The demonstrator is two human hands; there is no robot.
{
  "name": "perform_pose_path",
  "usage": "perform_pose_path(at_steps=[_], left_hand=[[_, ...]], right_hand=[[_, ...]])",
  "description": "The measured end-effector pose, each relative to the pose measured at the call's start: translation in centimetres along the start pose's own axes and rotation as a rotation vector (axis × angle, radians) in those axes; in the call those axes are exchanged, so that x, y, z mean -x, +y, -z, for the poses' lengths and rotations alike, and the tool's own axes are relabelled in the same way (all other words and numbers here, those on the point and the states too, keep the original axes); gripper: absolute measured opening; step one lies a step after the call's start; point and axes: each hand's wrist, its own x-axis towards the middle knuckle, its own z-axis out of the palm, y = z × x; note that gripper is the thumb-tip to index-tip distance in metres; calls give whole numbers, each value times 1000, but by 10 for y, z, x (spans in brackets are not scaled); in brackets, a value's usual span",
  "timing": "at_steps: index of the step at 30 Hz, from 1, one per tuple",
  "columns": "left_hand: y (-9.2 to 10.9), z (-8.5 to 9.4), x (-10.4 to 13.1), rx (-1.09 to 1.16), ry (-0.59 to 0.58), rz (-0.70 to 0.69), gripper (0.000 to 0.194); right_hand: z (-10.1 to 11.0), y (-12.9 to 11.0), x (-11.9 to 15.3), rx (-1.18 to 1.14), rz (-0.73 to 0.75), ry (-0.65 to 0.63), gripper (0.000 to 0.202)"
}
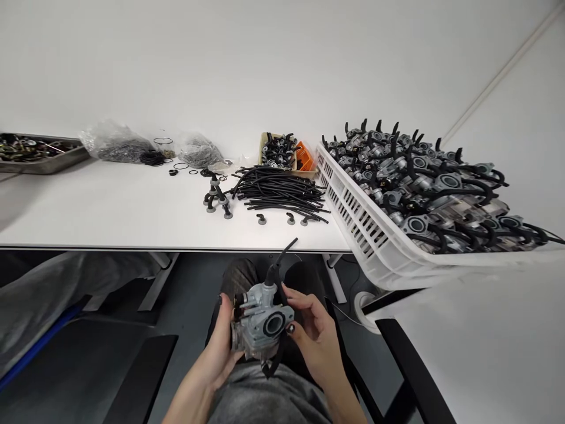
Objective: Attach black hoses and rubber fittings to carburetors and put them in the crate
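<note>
A silver carburetor with a clear float bowl is held over my lap, its round bore facing up toward me. My left hand is wrapped around its left side, thumb on top. At the flange on the other side, the thumb and fingers of my right hand grip the body; the fingertips behind it are partly hidden. A thin black hose sticks up from a rubber cap on top. More black hose runs down the carburetor's right side and loops beneath it.
Black hoses lie piled on the white table, near elbow fittings. A white crate full of carburetors stands to the right. Behind are a parts bin, plastic bags and a metal tray. Chair armrests flank me.
</note>
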Motion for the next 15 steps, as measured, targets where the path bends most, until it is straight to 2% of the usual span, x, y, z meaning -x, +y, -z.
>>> perform_pose_path(at_steps=[3,6,9,13,15], left_hand=[[4,-6,5,-35,15,52,90],[5,-7,7,-60,19,113,88],[4,-9,8,-74,20,146,78],[-3,-10,6,-83,48,102,59],[-7,-10,4,-71,17,141,53]], right_hand=[[5,-7,2,68,46,-90,36],[11,-13,6,131,66,-189,45],[17,-18,11,171,73,-269,54],[20,-22,13,181,96,-330,60],[18,-25,13,157,107,-314,67]])
